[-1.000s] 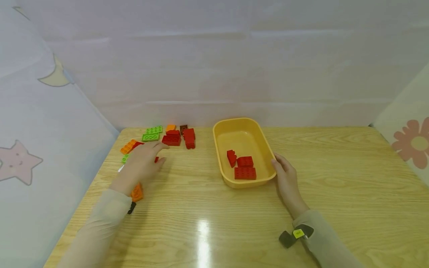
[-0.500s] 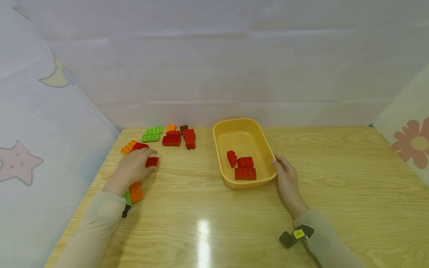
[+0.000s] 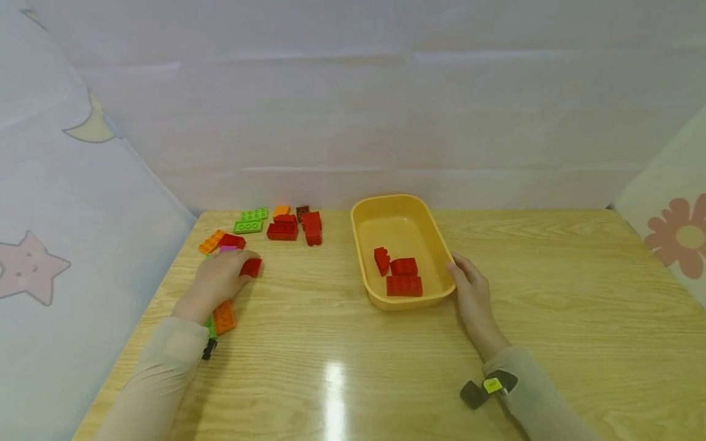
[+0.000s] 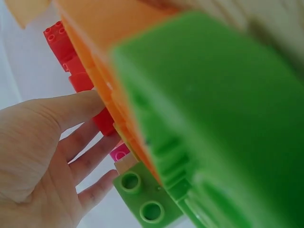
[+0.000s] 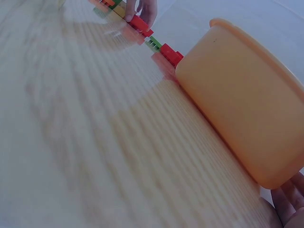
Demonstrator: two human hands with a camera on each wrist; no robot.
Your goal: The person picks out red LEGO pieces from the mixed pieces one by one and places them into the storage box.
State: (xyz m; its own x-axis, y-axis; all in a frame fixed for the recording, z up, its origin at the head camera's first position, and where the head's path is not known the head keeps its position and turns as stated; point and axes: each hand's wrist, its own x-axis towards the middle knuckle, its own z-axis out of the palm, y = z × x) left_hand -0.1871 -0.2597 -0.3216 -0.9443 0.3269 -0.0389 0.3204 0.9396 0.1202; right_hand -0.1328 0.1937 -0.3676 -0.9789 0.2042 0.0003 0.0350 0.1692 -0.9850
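Observation:
My left hand (image 3: pixel 216 278) pinches a red toy brick (image 3: pixel 251 267) between thumb and fingers at the table's left side. In the left wrist view, that red brick (image 4: pixel 104 122) is partly hidden behind the thumb and a near orange brick (image 4: pixel 128 95). My right hand (image 3: pixel 473 300) holds the right rim of a yellow plastic bin (image 3: pixel 368 288), thumb at the rim and fingers along the outside. Inside the bin lie a red brick (image 3: pixel 404 286) with studs up, another red brick (image 3: pixel 404 266) and a tilted red one (image 3: pixel 381 261).
Green bricks (image 3: pixel 248 226), red bricks (image 3: pixel 282 231), an orange brick (image 3: pixel 211 242) and a brown brick (image 3: pixel 302 213) lie at the back left. Nearer, another orange brick (image 3: pixel 224 317) lies by my left wrist. A pale wall (image 3: pixel 386 122) stands behind the wooden table (image 3: pixel 331 331).
My left hand has lowered toward the near left and closed its fingers on the red brick. The right hand and the bin have stayed in place.

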